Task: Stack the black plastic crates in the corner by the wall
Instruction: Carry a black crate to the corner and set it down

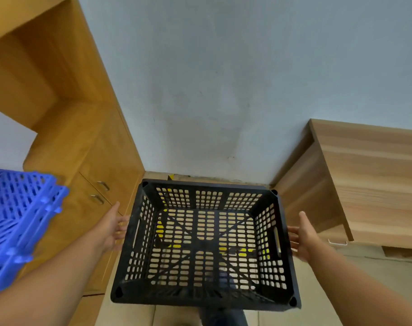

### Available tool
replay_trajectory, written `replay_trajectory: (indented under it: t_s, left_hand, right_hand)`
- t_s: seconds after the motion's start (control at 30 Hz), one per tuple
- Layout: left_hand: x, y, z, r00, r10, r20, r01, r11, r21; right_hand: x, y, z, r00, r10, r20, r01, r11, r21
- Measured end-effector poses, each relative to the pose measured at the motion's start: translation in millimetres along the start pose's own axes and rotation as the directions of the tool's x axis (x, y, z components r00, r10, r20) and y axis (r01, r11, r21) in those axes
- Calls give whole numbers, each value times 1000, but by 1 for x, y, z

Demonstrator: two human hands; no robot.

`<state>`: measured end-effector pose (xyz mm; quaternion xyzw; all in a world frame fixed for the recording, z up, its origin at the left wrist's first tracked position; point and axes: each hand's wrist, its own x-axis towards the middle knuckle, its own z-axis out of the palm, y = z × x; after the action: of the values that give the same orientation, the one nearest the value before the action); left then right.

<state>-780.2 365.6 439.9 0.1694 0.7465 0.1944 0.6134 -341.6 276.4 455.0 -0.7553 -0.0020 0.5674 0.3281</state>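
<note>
At the far left a stack of blue plastic crates (19,222) stood at the edge of view, in front of an orange-brown wooden cabinet (94,165) with two metal door handles. Next, the left hand (111,228) was beside the left wall of the black crate (204,243), its fingers (121,228) spread open and pointing at that wall, not gripping it. The black crate sat upright and empty in the middle, between the cabinet and a pale wood desk (369,184), its far rim near the grey wall (223,78); floor and yellow patches showed through its slotted bottom. The right hand (302,236) was just beside the crate's right wall near the handle slot, fingers open, palm facing the crate
</note>
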Motion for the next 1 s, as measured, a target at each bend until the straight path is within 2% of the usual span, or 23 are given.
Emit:
replay_trajectory:
  t_s: [0.23,0.53,0.8,1.0]
  left_hand:
    - [51,68,48,997,-2,-79,1,1000,-11]
    - [136,144,109,994,-43,-103,42,999,-19]
    - [268,165,139,992,-119,-35,118,993,-15]
    - [380,155,153,988,-153,-1,153,988,-9]
  right_hand:
    - [74,-76,24,997,55,54,-55,998,-2]
    - [171,-155,57,994,107,4,-106,992,-69]
    - [269,-170,106,986,154,-63,-156,987,-31]
    - [364,-152,143,980,166,-111,-164,986,29]
